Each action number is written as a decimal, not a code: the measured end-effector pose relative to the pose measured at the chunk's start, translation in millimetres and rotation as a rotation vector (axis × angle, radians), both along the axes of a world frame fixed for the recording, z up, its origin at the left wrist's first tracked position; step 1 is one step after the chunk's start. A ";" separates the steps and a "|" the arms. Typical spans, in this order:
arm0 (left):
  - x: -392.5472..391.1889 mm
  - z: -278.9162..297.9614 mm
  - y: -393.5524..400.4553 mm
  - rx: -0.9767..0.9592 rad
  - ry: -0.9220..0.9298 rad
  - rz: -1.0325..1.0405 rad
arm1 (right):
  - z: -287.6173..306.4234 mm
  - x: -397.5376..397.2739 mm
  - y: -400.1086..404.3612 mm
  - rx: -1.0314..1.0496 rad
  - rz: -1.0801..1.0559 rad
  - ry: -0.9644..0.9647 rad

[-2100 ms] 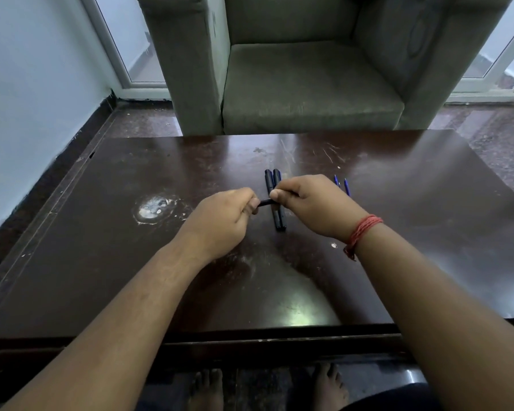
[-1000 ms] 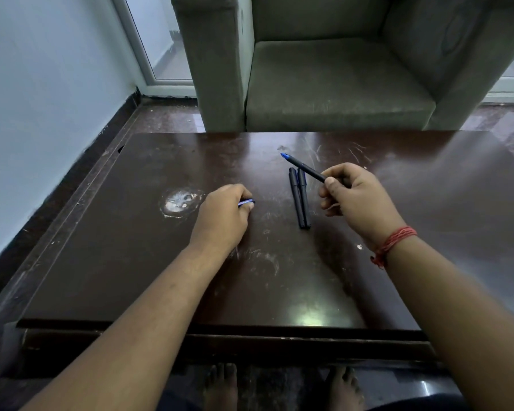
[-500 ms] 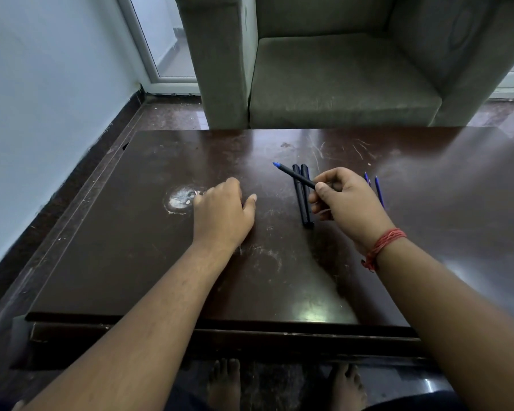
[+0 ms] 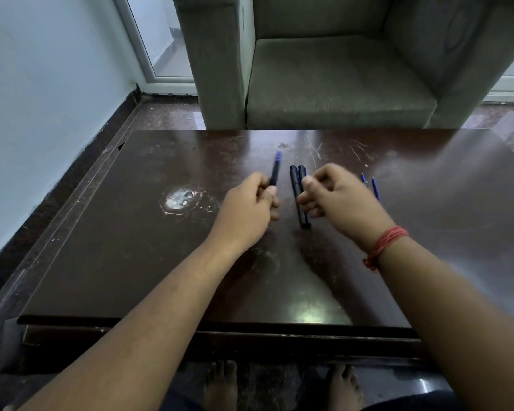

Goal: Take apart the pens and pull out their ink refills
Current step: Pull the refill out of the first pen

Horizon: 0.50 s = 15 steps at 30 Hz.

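My left hand is shut on a dark pen whose blue tip points away from me. Two black pens lie side by side on the dark wooden table, just right of that hand. My right hand hovers over them with its fingers loosely curled and blurred, and nothing shows in it. Two thin blue refills lie on the table beyond my right hand, partly hidden by it.
A grey-green armchair stands right behind the table's far edge. A white scuffed patch marks the table to the left. A wall runs along the left side. My bare feet show under the near edge.
The blue-tipped pen has passed from my right hand to my left hand, which earlier lay flat on the table. My right hand has dropped over the two black pens.
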<state>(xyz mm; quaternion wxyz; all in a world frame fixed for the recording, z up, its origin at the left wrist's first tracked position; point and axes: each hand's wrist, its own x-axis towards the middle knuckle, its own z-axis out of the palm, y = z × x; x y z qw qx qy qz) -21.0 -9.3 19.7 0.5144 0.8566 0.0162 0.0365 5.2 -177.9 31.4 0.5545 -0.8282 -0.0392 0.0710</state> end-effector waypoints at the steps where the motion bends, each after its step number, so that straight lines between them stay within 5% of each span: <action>1: -1.3 0.8 0.8 0.190 -0.074 -0.057 | 4.8 3.8 -7.4 0.010 -0.029 -0.067; 3: -3.7 2.2 -0.5 0.467 -0.197 -0.135 | 11.2 7.3 -18.7 0.064 0.011 -0.094; 5: -2.7 1.9 -1.7 0.549 -0.280 -0.183 | 11.7 7.5 -23.5 -0.058 0.122 -0.081; 8: -2.4 0.8 -0.6 0.601 -0.358 -0.224 | 8.2 5.7 -23.4 -0.244 0.252 -0.047; 15: -2.2 12.8 0.1 0.545 -0.307 -0.137 | 11.0 8.3 -19.1 -0.215 0.211 -0.236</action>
